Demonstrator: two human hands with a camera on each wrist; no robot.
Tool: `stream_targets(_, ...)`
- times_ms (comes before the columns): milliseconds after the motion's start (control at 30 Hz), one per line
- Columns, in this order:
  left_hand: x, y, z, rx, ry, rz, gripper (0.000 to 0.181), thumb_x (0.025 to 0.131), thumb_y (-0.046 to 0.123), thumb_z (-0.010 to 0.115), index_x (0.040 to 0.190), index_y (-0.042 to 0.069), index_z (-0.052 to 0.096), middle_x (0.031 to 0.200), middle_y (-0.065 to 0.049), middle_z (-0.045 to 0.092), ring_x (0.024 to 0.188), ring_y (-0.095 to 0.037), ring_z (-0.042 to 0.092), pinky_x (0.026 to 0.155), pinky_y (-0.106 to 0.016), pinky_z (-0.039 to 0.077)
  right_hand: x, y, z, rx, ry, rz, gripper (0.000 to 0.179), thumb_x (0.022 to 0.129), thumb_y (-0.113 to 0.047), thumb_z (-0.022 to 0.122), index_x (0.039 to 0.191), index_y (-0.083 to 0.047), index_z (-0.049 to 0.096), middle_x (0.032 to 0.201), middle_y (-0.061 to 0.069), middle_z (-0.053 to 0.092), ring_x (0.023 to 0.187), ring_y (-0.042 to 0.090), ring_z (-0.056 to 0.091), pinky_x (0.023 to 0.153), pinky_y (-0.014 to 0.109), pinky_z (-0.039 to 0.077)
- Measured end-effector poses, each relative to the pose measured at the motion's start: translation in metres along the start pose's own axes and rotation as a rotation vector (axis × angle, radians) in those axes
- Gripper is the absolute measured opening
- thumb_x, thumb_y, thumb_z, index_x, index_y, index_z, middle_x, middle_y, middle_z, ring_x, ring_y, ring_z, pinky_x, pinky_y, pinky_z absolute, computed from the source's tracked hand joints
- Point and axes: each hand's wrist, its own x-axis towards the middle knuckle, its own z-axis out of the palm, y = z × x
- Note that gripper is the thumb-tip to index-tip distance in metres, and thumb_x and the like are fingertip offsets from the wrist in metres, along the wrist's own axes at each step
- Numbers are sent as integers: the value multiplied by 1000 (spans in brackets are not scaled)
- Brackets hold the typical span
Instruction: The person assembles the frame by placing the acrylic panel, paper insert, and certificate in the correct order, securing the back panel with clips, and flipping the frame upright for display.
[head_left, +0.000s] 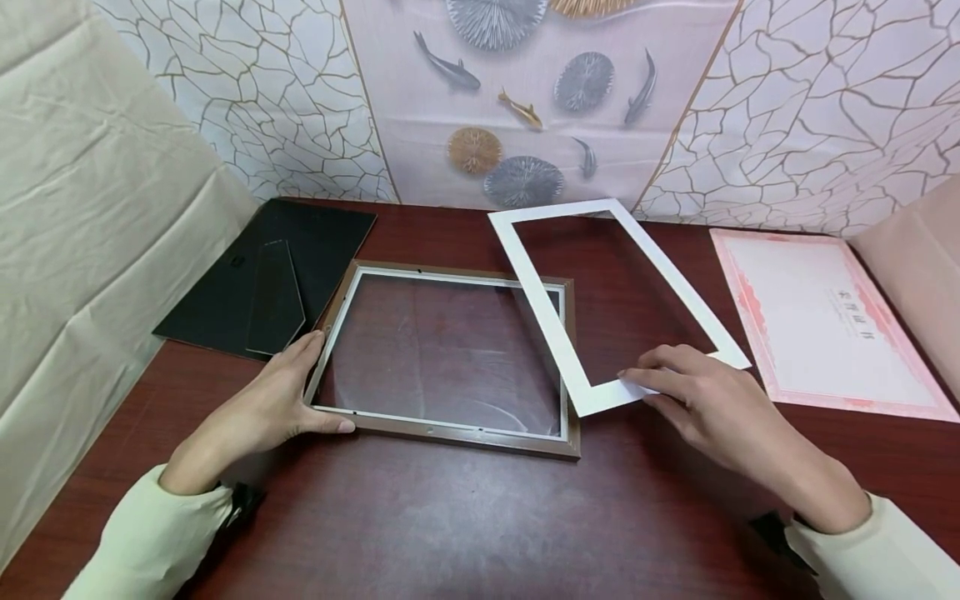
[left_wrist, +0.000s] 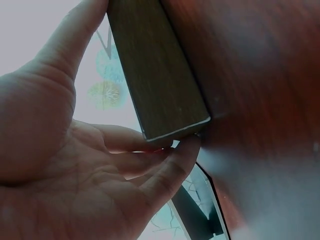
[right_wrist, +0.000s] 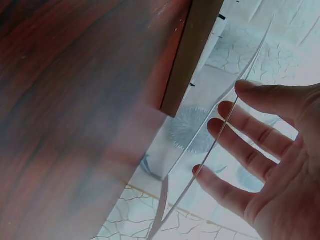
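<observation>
A brown picture frame with a pale inner lip lies flat on the table, a clear pane inside it. My left hand holds its near left corner, thumb along the front edge and fingers at the left side; the left wrist view shows that brown corner between thumb and fingers. A white mat with a rectangular opening is tilted above the frame's right end and overlaps it in the head view. My right hand pinches the mat's near edge, thumb on one side and fingers on the other.
At the back left lies a black backing board with a stand leg on it. On the right, a certificate sheet with a pink border lies on the dark red table. A patterned cloth rises behind.
</observation>
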Motion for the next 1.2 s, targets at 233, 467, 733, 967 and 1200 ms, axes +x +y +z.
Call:
stream_targets(233, 2, 1, 0, -8, -9, -4, 134, 74, 52, 92, 163, -11, 14, 170, -34, 16, 154, -59, 18, 120, -73, 24, 9, -3, 2, 52, -25, -104, 48, 66, 1, 88, 109, -20, 82, 107, 0, 73, 88, 19, 71, 66, 40, 57)
stream_targets(467, 6, 2, -2, -2, -13, -2, 135, 73, 52, 93, 163, -11, 14, 170, -34, 16, 153, -59, 19, 120, -72, 24, 22, -11, 8, 117, -63, -196, 45, 70, 1, 88, 108, -22, 81, 107, -5, 72, 91, 16, 71, 71, 39, 59)
stream_targets(733, 9, 2, -3, 14, -12, 1, 135, 72, 52, 93, 163, -10, 15, 170, -33, 18, 151, -60, 22, 119, -72, 27, 36, -17, 17, 183, -116, -289, 43, 74, 5, 84, 109, -21, 80, 109, -5, 71, 95, 14, 69, 82, 35, 57)
stream_targets(967, 10, 2, -3, 4, -12, -2, 135, 72, 52, 94, 164, -9, 16, 170, -32, 17, 152, -59, 22, 119, -72, 28, 42, -22, 23, 198, -167, -335, 46, 74, 8, 82, 109, -21, 80, 112, -4, 71, 106, 16, 68, 89, 37, 57)
stream_targets(1200, 12, 2, -3, -33, 3, 4, 133, 70, 48, 96, 164, -7, 18, 168, -33, 19, 152, -58, 22, 119, -72, 27, 45, -22, 25, 175, -197, -360, 44, 75, 9, 78, 109, -19, 80, 112, -4, 69, 110, 17, 67, 92, 39, 55)
